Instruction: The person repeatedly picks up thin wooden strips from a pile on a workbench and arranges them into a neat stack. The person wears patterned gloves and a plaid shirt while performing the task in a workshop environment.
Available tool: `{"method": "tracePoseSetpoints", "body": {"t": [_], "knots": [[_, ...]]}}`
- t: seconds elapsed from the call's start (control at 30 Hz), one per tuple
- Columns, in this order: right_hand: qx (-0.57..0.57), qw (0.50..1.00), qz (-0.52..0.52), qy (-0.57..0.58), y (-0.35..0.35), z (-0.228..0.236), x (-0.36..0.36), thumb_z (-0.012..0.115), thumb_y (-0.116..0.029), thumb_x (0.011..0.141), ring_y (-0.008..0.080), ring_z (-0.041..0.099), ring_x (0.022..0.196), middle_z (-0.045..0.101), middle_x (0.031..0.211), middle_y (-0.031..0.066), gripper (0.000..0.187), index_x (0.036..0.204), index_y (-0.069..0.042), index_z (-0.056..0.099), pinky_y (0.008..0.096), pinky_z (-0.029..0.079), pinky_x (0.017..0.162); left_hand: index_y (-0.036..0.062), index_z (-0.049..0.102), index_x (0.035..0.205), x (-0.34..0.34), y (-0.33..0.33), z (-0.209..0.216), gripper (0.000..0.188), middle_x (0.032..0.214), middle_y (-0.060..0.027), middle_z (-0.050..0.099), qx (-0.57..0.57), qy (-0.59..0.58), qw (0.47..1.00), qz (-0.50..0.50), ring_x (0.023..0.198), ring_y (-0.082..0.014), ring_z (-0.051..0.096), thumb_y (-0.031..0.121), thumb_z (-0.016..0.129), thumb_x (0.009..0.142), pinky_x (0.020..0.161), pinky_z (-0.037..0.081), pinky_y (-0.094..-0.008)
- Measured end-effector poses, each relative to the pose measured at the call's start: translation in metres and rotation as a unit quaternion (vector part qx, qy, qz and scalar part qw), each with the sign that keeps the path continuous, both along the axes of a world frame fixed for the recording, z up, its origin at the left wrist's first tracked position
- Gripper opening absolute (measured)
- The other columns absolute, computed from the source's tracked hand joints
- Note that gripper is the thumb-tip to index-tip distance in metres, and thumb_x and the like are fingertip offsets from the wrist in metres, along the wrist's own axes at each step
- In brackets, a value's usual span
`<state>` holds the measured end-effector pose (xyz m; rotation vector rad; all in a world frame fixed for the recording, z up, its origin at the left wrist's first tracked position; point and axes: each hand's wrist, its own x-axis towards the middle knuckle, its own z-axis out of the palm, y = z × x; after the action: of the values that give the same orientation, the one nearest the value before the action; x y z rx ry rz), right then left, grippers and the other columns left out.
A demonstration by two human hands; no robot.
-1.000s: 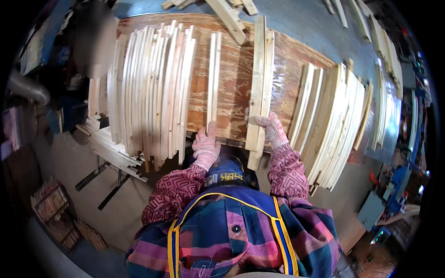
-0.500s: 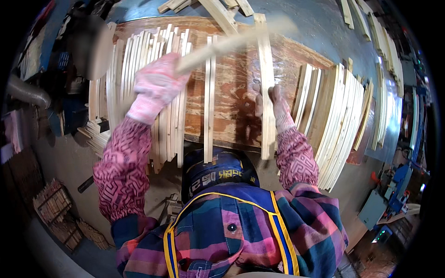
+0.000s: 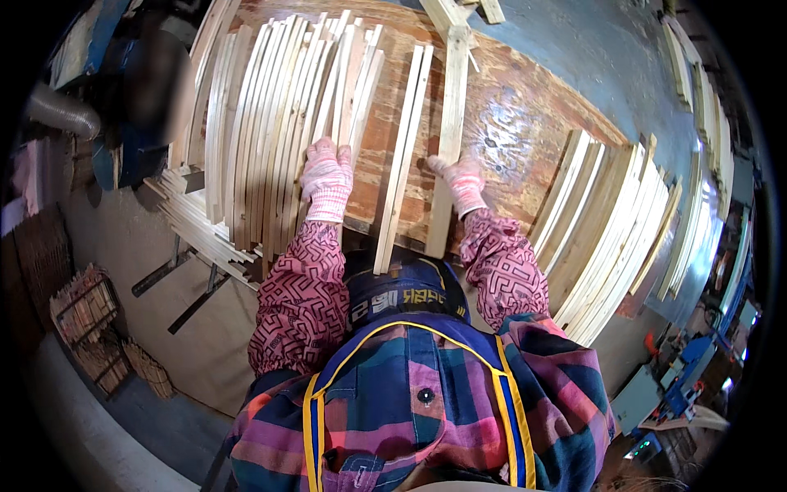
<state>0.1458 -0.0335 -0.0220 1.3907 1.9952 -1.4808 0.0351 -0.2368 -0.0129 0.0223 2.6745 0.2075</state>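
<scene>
My left hand (image 3: 328, 179), in a pink-and-white glove, is closed around the near part of a pale wooden strip (image 3: 338, 102) at the right side of a row of strips (image 3: 275, 107). My right hand (image 3: 461, 182), gloved alike, grips the right edge of a wider wooden board (image 3: 452, 107) lying lengthwise before me. Its thumb rests on the board; the other fingers are partly hidden. Between my hands lies a pair of narrow strips (image 3: 403, 156), touched by neither hand. All this rests on a worn plywood tabletop (image 3: 512, 107).
Another stack of wooden strips (image 3: 607, 234) lies at the right, overhanging the near edge. Loose pieces (image 3: 447, 12) lie at the far side. Below left are more strips (image 3: 205, 238) and a rack of short wood pieces (image 3: 86, 307). A ribbed duct (image 3: 61, 111) stands far left.
My left hand has come down from a blurred swing with a strip, which now lies along the left row. My right hand stays at the board. The view has shifted.
</scene>
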Motion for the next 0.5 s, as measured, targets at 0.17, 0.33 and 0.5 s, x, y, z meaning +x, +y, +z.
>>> {"method": "tracePoseSetpoints", "body": {"t": [0.17, 0.33, 0.5], "knots": [[0.139, 0.955, 0.258, -0.039, -0.025, -0.033, -0.008, 0.059, -0.048, 0.094, 0.0305, 0.065, 0.109, 0.064, 0.121, 0.0217, 0.068, 0.141, -0.002, 0.044, 0.0399, 0.054, 0.088, 0.0233, 0.045, 0.141, -0.022, -0.011, -0.016, 0.049, 0.123, -0.0117, 0.055, -0.029, 0.071, 0.994, -0.077, 0.103, -0.0287, 0.061, 0.031, 0.058, 0.095, 0.084, 0.053, -0.0452], [0.252, 0.901, 0.347, 0.069, 0.033, -0.020, -0.072, 0.056, -0.050, 0.092, 0.0257, 0.063, 0.109, 0.066, 0.119, 0.0138, 0.053, 0.139, -0.025, 0.053, 0.0421, 0.047, 0.098, 0.0305, 0.041, 0.146, -0.038, -0.009, -0.005, 0.066, 0.107, -0.0116, 0.053, -0.107, 0.086, 0.984, -0.110, 0.095, -0.0276, 0.059, 0.034, 0.068, 0.086, 0.079, 0.052, -0.0435], [0.580, 0.778, 0.218, 0.104, 0.115, -0.060, -0.182, 0.064, -0.036, 0.089, 0.0347, 0.058, 0.117, 0.054, 0.132, 0.0155, 0.062, 0.145, -0.020, 0.040, 0.0473, 0.046, 0.101, 0.0182, 0.054, 0.136, -0.021, 0.009, -0.004, 0.058, 0.107, -0.0101, 0.052, 0.013, 0.240, 0.964, -0.113, 0.095, -0.0274, 0.057, 0.034, 0.071, 0.083, 0.079, 0.050, -0.0424]]}}
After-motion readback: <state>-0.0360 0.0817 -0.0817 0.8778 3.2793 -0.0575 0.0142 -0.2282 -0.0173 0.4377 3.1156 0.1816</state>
